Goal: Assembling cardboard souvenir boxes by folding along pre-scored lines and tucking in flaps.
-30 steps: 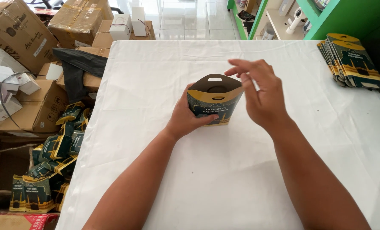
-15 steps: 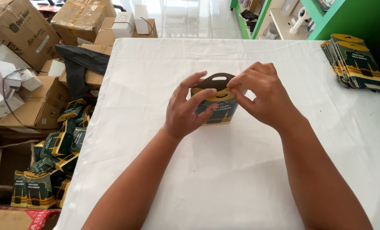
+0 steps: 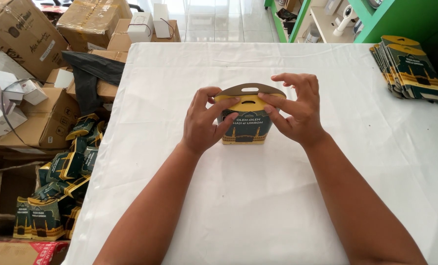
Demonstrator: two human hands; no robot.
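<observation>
Gift box (image 3: 244, 125), a small cardboard carrier in dark green and yellow with a building scene printed on its face, stood upright near the middle of the counter (image 3: 258, 211). Its top closed into two arched handle flaps, the rear one brown with an oval slot, the front one yellow.

Fingers (image 3: 214, 105) of the left hand (image 3: 204, 122) were curled around the box's left upper corner, the thumb lying across the front panel and the fingertips pressed against the yellow flap. On the other side, the right hand (image 3: 297, 110) gripped the right upper corner: its index finger and thumb pinched the flaps together beside the slot, while the remaining fingers arched loosely above, partly spread and touching nothing. Both hands therefore held the box between them, neither fully clenched.

Both forearms reached in from the lower edge of the view across the white cloth covering the counter. At the far right edge of the counter lay a fanned stack of flat boxes (image 3: 408, 66) in the same colours, well apart from the hands. On the floor to the left, folded boxes (image 3: 57, 181) of the same print lay heaped, with brown cartons (image 3: 25, 29) and a black bag (image 3: 89, 73) behind them.
</observation>
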